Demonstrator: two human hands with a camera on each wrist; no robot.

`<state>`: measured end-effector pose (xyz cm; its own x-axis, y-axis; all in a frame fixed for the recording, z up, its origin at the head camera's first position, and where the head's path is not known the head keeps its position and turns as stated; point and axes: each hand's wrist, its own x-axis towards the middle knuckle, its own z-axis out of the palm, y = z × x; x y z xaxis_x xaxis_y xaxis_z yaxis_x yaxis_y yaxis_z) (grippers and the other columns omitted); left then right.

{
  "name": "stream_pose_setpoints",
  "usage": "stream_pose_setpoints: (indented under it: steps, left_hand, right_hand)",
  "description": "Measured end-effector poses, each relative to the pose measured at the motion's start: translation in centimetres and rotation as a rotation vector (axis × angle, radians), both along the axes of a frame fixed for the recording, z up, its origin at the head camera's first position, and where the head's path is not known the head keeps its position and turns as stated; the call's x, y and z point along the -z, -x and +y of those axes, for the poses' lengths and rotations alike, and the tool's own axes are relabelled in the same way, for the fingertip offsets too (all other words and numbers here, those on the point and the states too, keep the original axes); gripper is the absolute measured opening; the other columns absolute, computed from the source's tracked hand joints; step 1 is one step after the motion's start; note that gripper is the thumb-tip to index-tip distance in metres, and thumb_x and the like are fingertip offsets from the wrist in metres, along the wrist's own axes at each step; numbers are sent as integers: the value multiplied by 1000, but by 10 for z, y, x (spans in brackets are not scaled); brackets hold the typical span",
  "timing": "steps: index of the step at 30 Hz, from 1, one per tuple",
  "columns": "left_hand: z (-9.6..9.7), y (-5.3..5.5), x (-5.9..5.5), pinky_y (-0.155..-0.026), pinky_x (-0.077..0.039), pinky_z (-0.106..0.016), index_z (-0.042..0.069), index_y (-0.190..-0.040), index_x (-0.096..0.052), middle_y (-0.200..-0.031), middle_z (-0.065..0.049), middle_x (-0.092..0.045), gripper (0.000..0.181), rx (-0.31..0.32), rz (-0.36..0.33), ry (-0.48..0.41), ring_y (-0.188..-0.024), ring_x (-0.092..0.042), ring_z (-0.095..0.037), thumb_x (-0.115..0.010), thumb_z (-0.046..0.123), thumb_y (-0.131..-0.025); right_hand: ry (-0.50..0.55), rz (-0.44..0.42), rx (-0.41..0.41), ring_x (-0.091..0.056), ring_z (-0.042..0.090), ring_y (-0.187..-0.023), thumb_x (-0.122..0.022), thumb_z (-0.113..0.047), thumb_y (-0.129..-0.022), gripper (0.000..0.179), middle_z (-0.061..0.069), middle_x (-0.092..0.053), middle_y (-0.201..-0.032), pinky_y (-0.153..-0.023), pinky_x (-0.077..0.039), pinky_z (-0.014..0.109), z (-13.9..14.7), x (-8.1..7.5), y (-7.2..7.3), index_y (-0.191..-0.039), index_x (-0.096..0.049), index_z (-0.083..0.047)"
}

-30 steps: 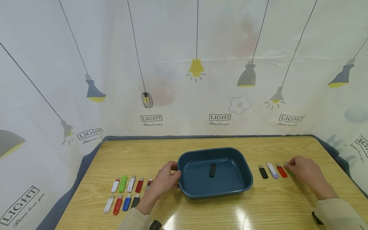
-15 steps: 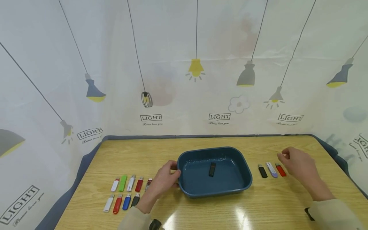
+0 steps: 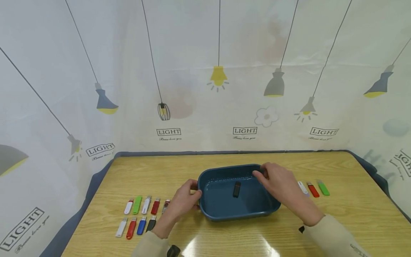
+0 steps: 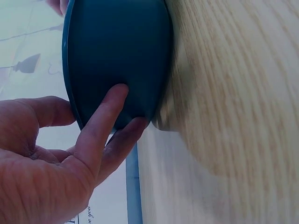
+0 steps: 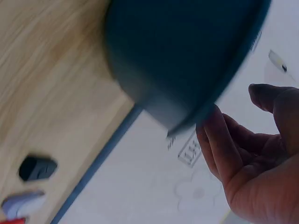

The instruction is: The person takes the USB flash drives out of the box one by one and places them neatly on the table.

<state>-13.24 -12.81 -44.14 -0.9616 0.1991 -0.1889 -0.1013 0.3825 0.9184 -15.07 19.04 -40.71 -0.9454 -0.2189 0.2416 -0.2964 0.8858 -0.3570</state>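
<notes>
My left hand [image 3: 185,197] holds the left end of a dark blue plastic tray [image 3: 224,213]. In the left wrist view, its fingertips [image 4: 122,91] press the tray's outer wall and another finger meets the rim. My right hand [image 3: 282,184] is over the tray's right rim, thumb apart from the fingers and nothing between them. The right wrist view has its fingers close beside the rim. Inside the tray lies one black USB stick [image 3: 237,189]. To the right lie a white-and-purple USB stick [image 3: 303,187], a red one [image 3: 313,190] and a green one [image 3: 323,187].
Several USB sticks lie in two rows at the left, among them a light green one [image 3: 137,205] and a blue one [image 3: 141,226]. A black USB stick [image 5: 37,168] beside the tray is hidden by my right hand in the head view. Behind the wooden table [image 3: 160,167] hangs a printed curtain [image 3: 205,114].
My right hand has moved left from the green USB stick to the tray's right rim, uncovering that stick and covering the black one. My left hand and the tray have stayed in place.
</notes>
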Motion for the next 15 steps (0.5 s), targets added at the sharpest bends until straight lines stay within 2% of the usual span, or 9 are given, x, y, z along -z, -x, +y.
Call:
stream_pose_setpoints:
  steps: [5,8,11,15]
  left_hand:
    - [0,1,2,-72,-63,-36,-7,-138,-50,-134,-26,-56,38,-2,2,13,-94,-66,-27,-56,8,-104]
    - [-1,1,2,-72,-63,-36,-7,-138,-51,-134,-26,-56,37,-4,1,20,-93,-66,-27,-56,8,-104]
    - [0,1,1,-71,-63,-36,-7,-138,-51,-134,-26,-56,38,-4,2,24,-93,-66,-26,-56,8,-104]
    - [0,1,0,-71,-63,-35,-7,-138,-51,-134,-26,-56,38,-2,3,30,-94,-65,-26,-57,8,-104]
  right_hand:
    - [-59,-56,-30,-58,15,-63,-71,-36,-99,39,5,-64,-78,-57,-51,34,-29,16,8,-106,-71,2]
    - [-74,-101,-25,-53,17,-59,-71,-37,-99,36,6,-57,-71,-53,-45,34,-42,24,11,-91,-67,-2]
    - [-91,-134,-19,-45,18,-52,-71,-39,-98,40,5,-46,-63,-48,-36,31,-52,29,13,-76,-56,-8]
    - [-138,-166,19,-44,19,-51,-72,-44,-97,48,5,-44,-61,-47,-34,31,-61,33,16,-69,-50,-12]
